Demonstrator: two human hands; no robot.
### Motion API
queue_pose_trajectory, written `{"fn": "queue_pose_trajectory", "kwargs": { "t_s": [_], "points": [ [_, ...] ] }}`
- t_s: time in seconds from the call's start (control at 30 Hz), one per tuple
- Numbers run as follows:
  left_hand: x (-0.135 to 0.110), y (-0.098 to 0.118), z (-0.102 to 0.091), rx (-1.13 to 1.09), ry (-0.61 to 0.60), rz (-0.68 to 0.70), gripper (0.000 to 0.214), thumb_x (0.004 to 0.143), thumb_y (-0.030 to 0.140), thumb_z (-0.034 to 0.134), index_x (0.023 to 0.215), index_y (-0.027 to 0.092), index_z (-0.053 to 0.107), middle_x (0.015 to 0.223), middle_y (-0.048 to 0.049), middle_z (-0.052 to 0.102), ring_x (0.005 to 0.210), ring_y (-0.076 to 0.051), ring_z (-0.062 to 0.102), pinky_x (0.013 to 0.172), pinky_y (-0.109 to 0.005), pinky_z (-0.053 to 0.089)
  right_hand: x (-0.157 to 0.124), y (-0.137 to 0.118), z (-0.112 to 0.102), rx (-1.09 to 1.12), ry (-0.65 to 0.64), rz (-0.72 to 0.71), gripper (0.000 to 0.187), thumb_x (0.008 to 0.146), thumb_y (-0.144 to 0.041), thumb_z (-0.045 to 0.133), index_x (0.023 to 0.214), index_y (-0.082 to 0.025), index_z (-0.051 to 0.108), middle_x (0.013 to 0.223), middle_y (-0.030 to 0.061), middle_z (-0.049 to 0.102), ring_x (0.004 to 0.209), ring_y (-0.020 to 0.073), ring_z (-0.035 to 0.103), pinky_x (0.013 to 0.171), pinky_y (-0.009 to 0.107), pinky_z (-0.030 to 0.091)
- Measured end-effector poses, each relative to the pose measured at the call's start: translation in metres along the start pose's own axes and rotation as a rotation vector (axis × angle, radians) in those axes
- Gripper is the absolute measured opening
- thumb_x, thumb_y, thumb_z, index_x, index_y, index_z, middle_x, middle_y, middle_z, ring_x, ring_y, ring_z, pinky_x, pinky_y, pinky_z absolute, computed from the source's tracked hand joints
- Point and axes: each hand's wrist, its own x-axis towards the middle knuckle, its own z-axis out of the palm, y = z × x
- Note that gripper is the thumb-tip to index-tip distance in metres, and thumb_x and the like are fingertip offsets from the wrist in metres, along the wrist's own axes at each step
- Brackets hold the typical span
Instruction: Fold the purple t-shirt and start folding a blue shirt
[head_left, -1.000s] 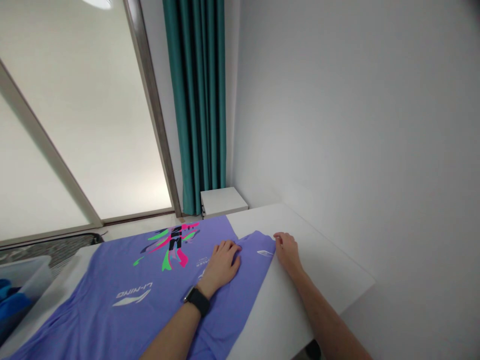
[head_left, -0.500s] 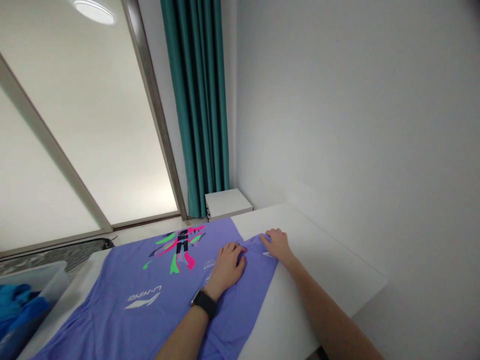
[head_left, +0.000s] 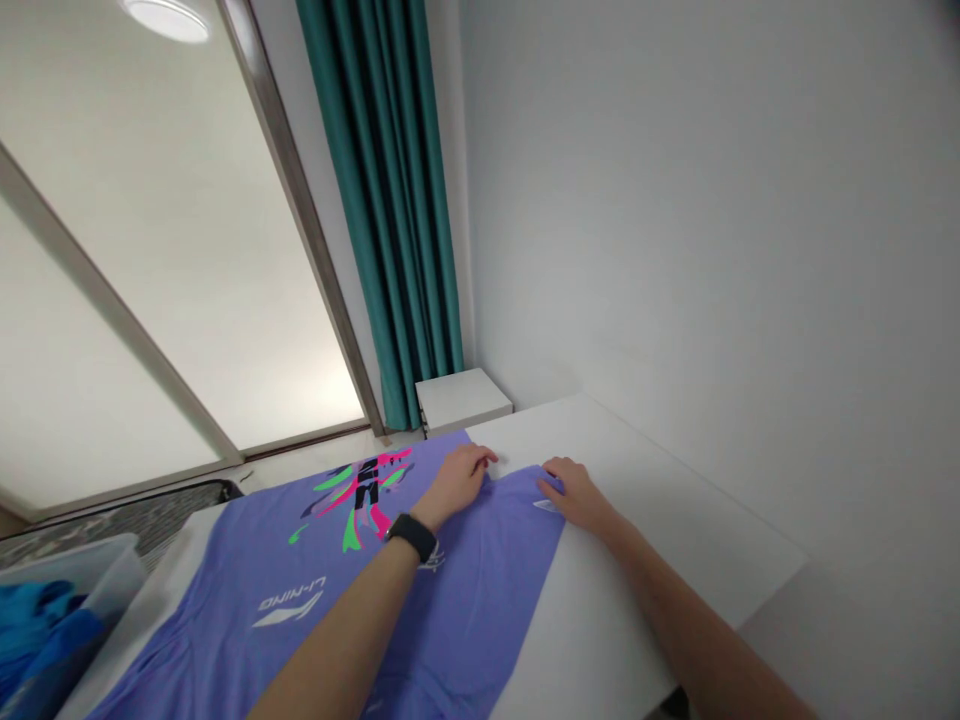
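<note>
Lavender T-shirt (head_left: 465,590) lies under the open left hand (head_left: 456,482) and right hand (head_left: 577,495); light, flat pressure smooths it best.

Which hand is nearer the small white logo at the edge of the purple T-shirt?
Right. The right hand sits directly beside the small white logo on the purple T-shirt; the left hand is farther away, at the shirt's far edge.

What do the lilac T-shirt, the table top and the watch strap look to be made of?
The lilac T-shirt looks like a thin, matte knit, probably synthetic, given its soft creases; the fibre cannot be told. The table top looks like smooth white laminate or paint, with no grain showing. The watch strap looks like matte black silicone or rubber, though that is uncertain.
</note>
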Motion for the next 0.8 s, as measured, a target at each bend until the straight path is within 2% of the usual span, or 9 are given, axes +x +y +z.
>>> {"fn": "queue_pose_trajectory", "kwargs": {
  "t_s": [0.13, 0.2, 0.33, 0.43, 0.53, 0.63, 0.7, 0.8],
  "points": [
    [0.033, 0.013, 0.002, 0.037, -0.153, 0.136, 0.047, 0.084, 0.006, 0.04, 0.112, 0.028, 0.069, 0.111, -0.0049, 0.066, 0.11, -0.022, 0.055, 0.102, -0.038, 0.04, -0.004, -0.007, -0.001, -0.068, 0.041, -0.116, 0.015, 0.091, -0.023, 0.048, 0.094, -0.022, 0.063, 0.102, 0.0069, 0.065, 0.099, 0.022, 0.054, 0.089, 0.035, 0.037],
    [0.045, 0.022, 0.008, 0.048, -0.224, 0.192, 0.05, 0.082, 0.004, 0.04, 0.113, 0.031, 0.069, 0.114, -0.0038, 0.065, 0.111, -0.022, 0.054, 0.103, -0.038, 0.039, -0.005, -0.007, -0.001, -0.077, 0.069, -0.12, 0.019, 0.092, -0.02, 0.045, 0.097, -0.022, 0.063, 0.102, 0.0073, 0.064, 0.099, 0.0218, 0.055, 0.088, 0.035, 0.037],
    [0.059, 0.034, 0.018, 0.059, -0.322, 0.24, 0.05, 0.075, 0.004, 0.044, 0.11, 0.029, 0.069, 0.118, -0.0033, 0.063, 0.113, -0.022, 0.052, 0.103, -0.038, 0.039, -0.006, -0.005, 0.001, -0.051, 0.084, -0.088, 0.023, 0.094, -0.02, 0.043, 0.102, -0.023, 0.063, 0.099, 0.0072, 0.065, 0.097, 0.022, 0.056, 0.087, 0.035, 0.038],
    [0.065, 0.035, 0.02, 0.065, -0.378, 0.231, 0.038, 0.075, 0.009, 0.048, 0.101, 0.026, 0.07, 0.117, -0.0046, 0.063, 0.111, -0.024, 0.053, 0.1, -0.038, 0.04, -0.006, -0.006, 0.002, -0.021, 0.105, -0.063, 0.02, 0.095, -0.025, 0.043, 0.1, -0.022, 0.062, 0.1, 0.0076, 0.067, 0.097, 0.0219, 0.057, 0.089, 0.035, 0.038],
    [0.07, 0.034, 0.017, 0.067, -0.437, 0.212, 0.021, 0.073, 0.017, 0.054, 0.085, 0.025, 0.069, 0.11, -0.0044, 0.064, 0.107, -0.026, 0.053, 0.097, -0.04, 0.041, -0.006, -0.009, -0.001, 0.0, 0.102, -0.023, 0.016, 0.094, -0.03, 0.047, 0.091, -0.022, 0.061, 0.094, 0.0048, 0.068, 0.091, 0.0199, 0.059, 0.087, 0.033, 0.038],
    [0.076, 0.033, 0.008, 0.045, -0.463, 0.198, 0.005, 0.07, 0.022, 0.059, 0.072, 0.023, 0.064, 0.1, -0.0041, 0.063, 0.103, -0.027, 0.053, 0.095, -0.041, 0.04, -0.006, -0.01, -0.007, 0.029, 0.065, 0.01, 0.02, 0.092, -0.033, 0.048, 0.079, -0.022, 0.058, 0.078, -0.0002, 0.066, 0.076, 0.0163, 0.058, 0.081, 0.03, 0.038],
    [0.078, 0.033, 0.001, 0.001, -0.462, 0.198, 0.004, 0.071, 0.024, 0.057, 0.07, 0.021, 0.061, 0.097, -0.0031, 0.062, 0.1, -0.024, 0.053, 0.093, -0.037, 0.041, -0.007, -0.008, -0.01, 0.024, 0.029, 0.034, 0.026, 0.092, -0.037, 0.048, 0.072, -0.022, 0.055, 0.068, -0.0026, 0.062, 0.067, 0.0141, 0.053, 0.077, 0.028, 0.037],
    [0.076, 0.03, -0.007, -0.087, -0.442, 0.181, 0.012, 0.077, 0.024, 0.047, 0.079, 0.02, 0.058, 0.09, -0.0006, 0.059, 0.088, -0.018, 0.054, 0.081, -0.028, 0.044, -0.008, -0.003, -0.013, -0.039, 0.013, 0.084, 0.028, 0.089, -0.039, 0.05, 0.067, -0.022, 0.052, 0.064, -0.0023, 0.058, 0.065, 0.0141, 0.05, 0.077, 0.029, 0.036]
  ]
}}
